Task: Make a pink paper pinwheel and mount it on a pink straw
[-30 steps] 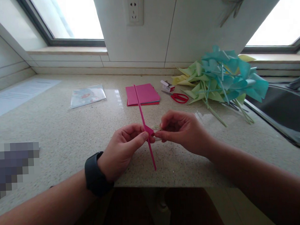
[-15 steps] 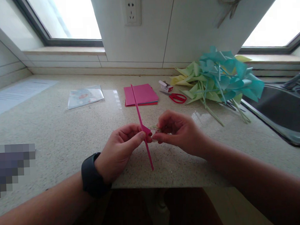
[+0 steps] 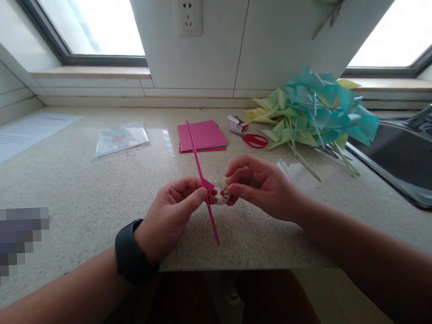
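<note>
Pink paper stick is in the air in front of the person, over the near edge of the speckled countertop. It's tilted: the top leans away toward the stack of pink paper, the bottom tip points down at the counter edge.

Handling, my read:
- looks like thin rolled paper, so near weightless
- fairly stiff lengthwise, but it will kink if squeezed or bent
- best grip is mid-length with a light pinch; the free ends will wobble

Left hand:
- thumb and forefinger are closed on the stick about halfway up, right at a small pink flap
- the other fingers are curled under
- the back of the hand faces up, with a black watch on the wrist

Right hand:
- thumb and forefinger are pinched on a small white ring, which touches or sits just beside the flap
- the ring could be a mini tape roll, but I can't confirm that; it looks small, light and rigid, held by the rim
- the remaining fingers arch loosely above it

Both forearms come in from the lower corners, and the fingertips nearly meet at centre.

Further back on the counter:
- red scissors and a small box just right of the paper stack
- a pile of teal and yellow-green paper pinwheels beyond them
- a sink at far right
- a clear packet at left
</note>
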Demonstrator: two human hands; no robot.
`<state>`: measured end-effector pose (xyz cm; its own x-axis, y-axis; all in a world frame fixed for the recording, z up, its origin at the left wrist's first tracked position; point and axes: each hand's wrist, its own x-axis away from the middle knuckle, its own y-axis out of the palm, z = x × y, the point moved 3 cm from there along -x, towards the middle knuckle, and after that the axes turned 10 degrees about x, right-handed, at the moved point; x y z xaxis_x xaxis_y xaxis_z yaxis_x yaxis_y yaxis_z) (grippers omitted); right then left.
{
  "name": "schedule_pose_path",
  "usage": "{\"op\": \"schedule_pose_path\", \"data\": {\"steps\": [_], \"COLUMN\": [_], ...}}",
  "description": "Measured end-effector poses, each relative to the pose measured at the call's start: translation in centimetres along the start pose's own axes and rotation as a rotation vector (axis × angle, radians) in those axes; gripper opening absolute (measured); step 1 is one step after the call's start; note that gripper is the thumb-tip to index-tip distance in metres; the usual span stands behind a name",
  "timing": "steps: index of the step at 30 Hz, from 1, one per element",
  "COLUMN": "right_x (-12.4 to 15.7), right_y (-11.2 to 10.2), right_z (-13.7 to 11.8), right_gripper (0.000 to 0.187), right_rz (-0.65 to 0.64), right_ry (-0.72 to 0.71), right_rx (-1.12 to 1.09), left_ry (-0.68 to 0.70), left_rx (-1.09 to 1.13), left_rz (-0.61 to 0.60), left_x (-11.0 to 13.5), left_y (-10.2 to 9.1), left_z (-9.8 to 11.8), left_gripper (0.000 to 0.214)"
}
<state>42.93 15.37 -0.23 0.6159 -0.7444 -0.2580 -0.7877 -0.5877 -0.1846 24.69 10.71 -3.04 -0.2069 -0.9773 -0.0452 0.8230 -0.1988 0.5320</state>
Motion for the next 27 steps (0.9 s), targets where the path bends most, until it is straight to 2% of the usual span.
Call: {"op": "schedule_pose_path", "data": {"steps": [5,14,23,27], "right_x": [-0.1,0.3,0.2,0.1], "right_y": [-1.2,-1.9,-1.6,-1.3], "right_z": [0.0,0.2,-0.2,-0.1], "right_gripper": [0.01,0.016,0.005,0.007], "right_rz": [-0.056,-0.245,-0.23,-0.291], "right_ry": [0.028,0.052,-0.013,0.011], "right_rx": [0.128,0.331,0.472,0.48], "left_ry": [-0.025,-0.119,-0.144,-0.161], "left_rx": [-0.025,-0.059,-0.1,-0.119], "left_rz": [0.016,-0.001,-0.018,-0.035], "left_x": [-0.1,-0.1,0.0,-0.1], "left_y": [0.0,0.0,-0.2,-0.1], "left_z": [0.0,-0.2,-0.3,-0.3], "left_gripper": [0.009,0.013,0.015,0.015]}}
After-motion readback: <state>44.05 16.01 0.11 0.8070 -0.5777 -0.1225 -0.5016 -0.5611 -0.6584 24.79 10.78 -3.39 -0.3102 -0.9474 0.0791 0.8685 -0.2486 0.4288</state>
